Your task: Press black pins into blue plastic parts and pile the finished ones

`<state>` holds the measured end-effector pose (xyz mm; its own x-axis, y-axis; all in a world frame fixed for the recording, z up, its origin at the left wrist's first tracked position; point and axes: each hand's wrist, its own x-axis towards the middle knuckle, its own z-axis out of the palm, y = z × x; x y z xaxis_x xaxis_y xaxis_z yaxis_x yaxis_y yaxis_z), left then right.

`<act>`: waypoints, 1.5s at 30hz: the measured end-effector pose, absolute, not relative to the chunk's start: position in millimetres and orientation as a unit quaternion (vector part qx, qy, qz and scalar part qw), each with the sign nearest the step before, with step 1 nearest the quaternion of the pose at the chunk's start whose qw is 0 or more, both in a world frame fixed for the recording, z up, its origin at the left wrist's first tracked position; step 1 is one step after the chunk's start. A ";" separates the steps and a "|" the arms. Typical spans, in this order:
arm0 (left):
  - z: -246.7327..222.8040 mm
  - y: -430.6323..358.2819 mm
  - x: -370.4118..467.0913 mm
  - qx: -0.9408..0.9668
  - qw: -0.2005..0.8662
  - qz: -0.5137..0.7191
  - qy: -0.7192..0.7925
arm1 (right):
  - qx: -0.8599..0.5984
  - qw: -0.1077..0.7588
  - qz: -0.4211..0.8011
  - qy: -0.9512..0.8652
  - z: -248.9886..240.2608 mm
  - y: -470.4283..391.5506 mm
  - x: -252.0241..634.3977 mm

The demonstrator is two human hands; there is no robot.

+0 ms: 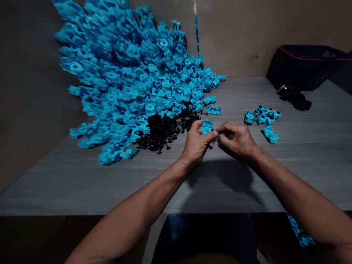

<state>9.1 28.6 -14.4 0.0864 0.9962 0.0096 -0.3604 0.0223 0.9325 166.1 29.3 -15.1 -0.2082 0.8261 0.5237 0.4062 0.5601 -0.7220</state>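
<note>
My left hand (194, 143) is closed on a small blue plastic toy car body (207, 126), held just above the table with its thumb along the near edge. Close by on the right, my right hand (239, 138) is pinched, its fingertips nearly meeting the left thumb; whatever they hold is too small or hidden to name. A heap of black wheel-and-axle pieces (162, 132) lies left of my left hand. Behind it rises a large pile of blue car bodies (123, 69).
Right of my hands sits a small group of blue cars (265, 115), some with black wheels. Farther back stand a dark bin (302, 69) with a red rim line and a dark object with a gold ring (295, 97). The table's front edge (110, 214) runs below my forearms.
</note>
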 end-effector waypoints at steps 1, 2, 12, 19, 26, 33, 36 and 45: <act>-15.2 28.9 9.4 0.423 0.601 0.563 0.378 | -0.405 0.482 0.239 -0.740 -14.0 27.8 164.4; -15.2 28.9 9.4 0.424 0.595 0.569 0.377 | -0.401 0.492 0.268 -0.725 -13.6 26.7 163.0; -9.0 23.1 8.2 0.412 0.601 0.576 0.371 | -0.424 0.532 0.344 -0.648 -10.3 23.1 159.8; -5.4 17.2 9.3 0.383 0.651 0.546 0.361 | -0.463 0.561 0.250 -0.639 5.7 16.6 163.7; -17.8 16.7 11.5 0.465 0.626 0.532 0.330 | -0.409 0.540 0.175 -0.714 5.2 13.1 160.3; -17.8 15.2 8.1 0.500 0.596 0.529 0.340 | -0.420 0.535 0.163 -0.715 3.6 17.7 164.2; -12.4 13.4 8.4 0.497 0.588 0.529 0.357 | -0.422 0.532 0.162 -0.716 3.6 17.3 163.9; -9.2 11.9 8.4 0.486 0.586 0.538 0.361 | -0.388 0.534 0.108 -0.743 2.6 16.9 163.4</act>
<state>8.4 11.9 -9.2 0.1603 0.9820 0.0995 -0.2789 -0.0516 0.9589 163.4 16.9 2.6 -0.1282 0.6918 0.7106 0.4615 0.6758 -0.5747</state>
